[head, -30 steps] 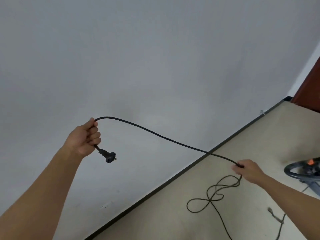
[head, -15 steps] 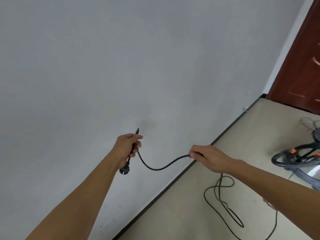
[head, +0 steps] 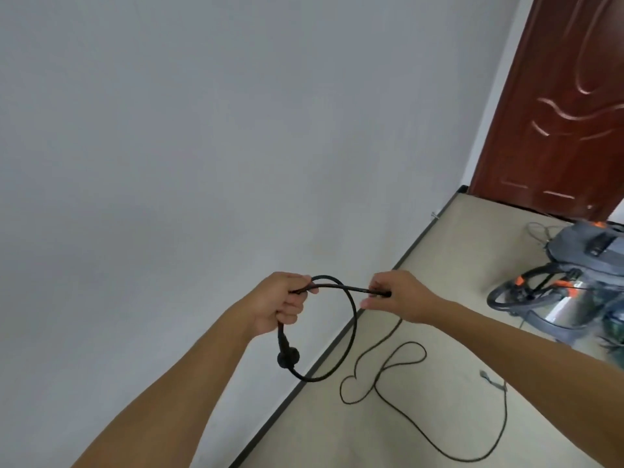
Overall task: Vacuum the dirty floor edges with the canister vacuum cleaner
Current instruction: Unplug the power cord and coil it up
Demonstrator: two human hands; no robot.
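Hands both hold the black power cord (head: 354,319) in front of the wall (head: 169,163): left hand (head: 280,304) curled round it above the hanging plug (head: 288,359), right hand (head: 400,295) pinching it, a loop between. Slack lies on the floor (head: 449,393). At right, near the door (head: 567,96), stands the canister vacuum (head: 574,288).

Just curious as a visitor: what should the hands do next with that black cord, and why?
Probably hand the stretch from the right hand to the left hand, closing the loop of cord. The left grips the plug end, and more cord lies slack on the floor.
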